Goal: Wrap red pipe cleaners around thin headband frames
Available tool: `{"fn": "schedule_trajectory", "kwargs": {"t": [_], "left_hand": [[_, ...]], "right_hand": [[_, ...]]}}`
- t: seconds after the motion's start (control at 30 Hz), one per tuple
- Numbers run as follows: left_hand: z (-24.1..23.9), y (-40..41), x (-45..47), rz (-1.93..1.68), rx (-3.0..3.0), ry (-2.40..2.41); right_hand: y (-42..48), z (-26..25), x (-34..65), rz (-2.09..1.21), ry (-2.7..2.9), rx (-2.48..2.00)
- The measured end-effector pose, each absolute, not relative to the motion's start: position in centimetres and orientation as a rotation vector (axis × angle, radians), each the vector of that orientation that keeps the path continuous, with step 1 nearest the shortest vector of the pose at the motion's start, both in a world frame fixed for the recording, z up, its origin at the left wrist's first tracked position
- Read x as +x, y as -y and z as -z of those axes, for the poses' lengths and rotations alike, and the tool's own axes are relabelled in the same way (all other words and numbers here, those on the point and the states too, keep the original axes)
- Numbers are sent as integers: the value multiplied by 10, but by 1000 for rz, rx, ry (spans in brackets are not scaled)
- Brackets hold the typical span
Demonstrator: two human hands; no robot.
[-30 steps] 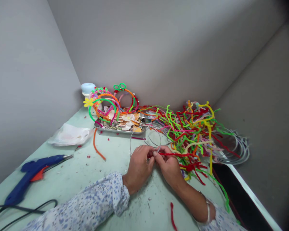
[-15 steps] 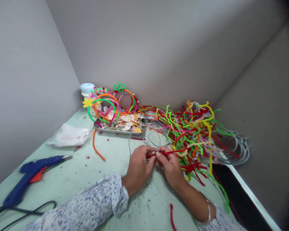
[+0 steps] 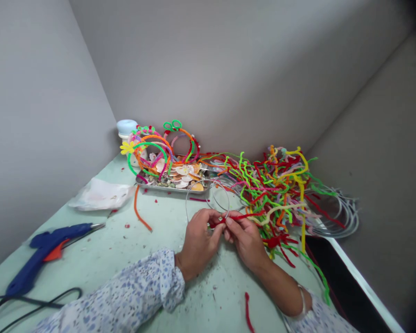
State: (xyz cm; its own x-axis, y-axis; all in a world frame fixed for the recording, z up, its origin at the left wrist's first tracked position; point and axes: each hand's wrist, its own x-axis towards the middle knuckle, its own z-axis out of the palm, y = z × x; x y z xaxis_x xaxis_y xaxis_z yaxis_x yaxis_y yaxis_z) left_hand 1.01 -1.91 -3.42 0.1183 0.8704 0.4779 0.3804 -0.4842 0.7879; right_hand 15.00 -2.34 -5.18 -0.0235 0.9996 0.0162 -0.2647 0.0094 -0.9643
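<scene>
My left hand (image 3: 199, 236) and my right hand (image 3: 244, 238) meet at the middle of the pale green table (image 3: 125, 249). Both pinch a red pipe cleaner (image 3: 241, 216) against a thin grey wire headband (image 3: 201, 196) that arcs away from my fingers. The red pipe cleaner runs right into a big tangle of coloured pipe cleaners (image 3: 277, 185). My fingers are closed around the spot where the two meet.
A blue glue gun (image 3: 45, 252) with a black cord lies at the left. A metal tray of shells (image 3: 175, 178) and decorated headbands (image 3: 156, 148) stand at the back. Bare grey headbands (image 3: 339, 212) lie at the right, a crumpled plastic bag (image 3: 100, 194) at the left.
The free length of the red pipe cleaner has shifted upward and shortened near my fingers as both hands turned slightly. The hands stay in the same place.
</scene>
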Motion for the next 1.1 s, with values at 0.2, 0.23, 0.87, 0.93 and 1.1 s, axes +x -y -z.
{"fn": "schedule_trajectory", "kwargs": {"t": [0.2,0.23,0.87,0.93,1.1], "left_hand": [[33,20,9,-1344,1888,-1192],[32,20,9,-1342,1883,-1191],[32,21,10,-1328,1767,-1123],[33,20,10,-1303,1779,-1115],[37,17,9,-1199,1843,-1110]], "right_hand": [[22,54,151,-1363,1024,-966],[22,54,151,-1368,1022,-960],[19,51,149,-1543,814,-845],[19,51,149,-1547,798,-848],[19,55,151,-1475,855,-885]]}}
